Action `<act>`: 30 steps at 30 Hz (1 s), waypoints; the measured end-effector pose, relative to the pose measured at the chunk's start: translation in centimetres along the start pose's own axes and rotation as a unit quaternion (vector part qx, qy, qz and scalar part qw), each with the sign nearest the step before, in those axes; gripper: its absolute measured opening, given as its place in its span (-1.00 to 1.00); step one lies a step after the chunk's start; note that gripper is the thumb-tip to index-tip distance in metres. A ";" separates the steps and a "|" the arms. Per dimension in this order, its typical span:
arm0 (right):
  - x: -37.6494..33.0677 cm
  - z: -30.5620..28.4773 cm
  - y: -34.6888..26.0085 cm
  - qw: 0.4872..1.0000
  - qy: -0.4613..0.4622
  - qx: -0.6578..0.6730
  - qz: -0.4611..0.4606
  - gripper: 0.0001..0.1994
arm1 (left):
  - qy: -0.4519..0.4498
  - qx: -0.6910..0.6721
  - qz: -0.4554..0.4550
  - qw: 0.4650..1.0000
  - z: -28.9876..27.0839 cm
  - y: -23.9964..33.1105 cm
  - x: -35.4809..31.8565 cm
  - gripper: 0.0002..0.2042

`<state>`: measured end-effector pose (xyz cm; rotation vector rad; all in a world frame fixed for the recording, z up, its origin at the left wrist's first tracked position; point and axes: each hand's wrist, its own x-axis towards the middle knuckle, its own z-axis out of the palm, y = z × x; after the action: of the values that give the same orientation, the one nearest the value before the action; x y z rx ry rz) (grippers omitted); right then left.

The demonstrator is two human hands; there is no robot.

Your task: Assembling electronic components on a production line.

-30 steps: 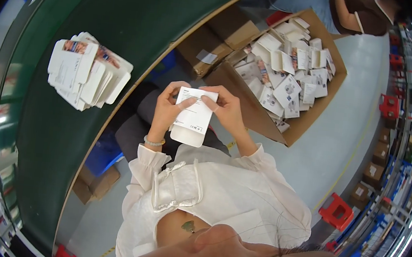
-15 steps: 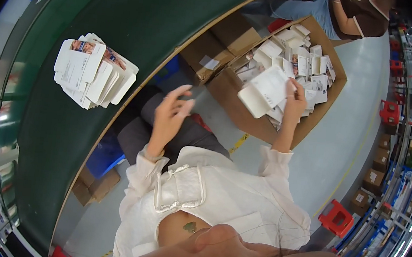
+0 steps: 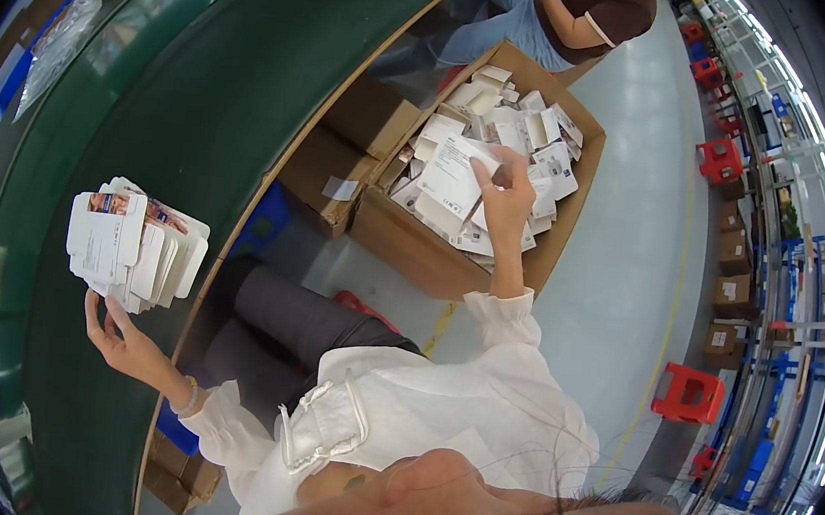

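Head view: the right hand (image 3: 504,205) pinches a white box (image 3: 452,183) between thumb and fingers, above the contents of a large cardboard box (image 3: 404,247) that stands beside the worktop (image 3: 185,123). Loose small boxes (image 3: 557,169) already fill the cardboard box close to its rim, some visibly opened into shape, so a good share looks done. What seems left is a stack of flat boxes (image 3: 104,245), lying on the worktop towards its brown edge, the layers slightly fanned. The left hand (image 3: 130,346) is at the stack's near corner, fingers parted and clasping nothing; whether the fingertips touch the stack is hard to tell. The white box is not yet let go.
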<state>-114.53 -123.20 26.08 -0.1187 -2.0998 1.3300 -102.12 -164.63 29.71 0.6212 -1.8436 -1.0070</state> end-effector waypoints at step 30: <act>-6.1 5.4 0.5 0.823 -0.218 0.336 0.403 -0.76 | -0.554 -0.259 0.081 0.787 11.4 7.7 -11.6 -0.17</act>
<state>-112.88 -129.62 21.33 -0.4735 -1.8091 2.7682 -107.00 -147.43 27.81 -0.6325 -2.3150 -1.8897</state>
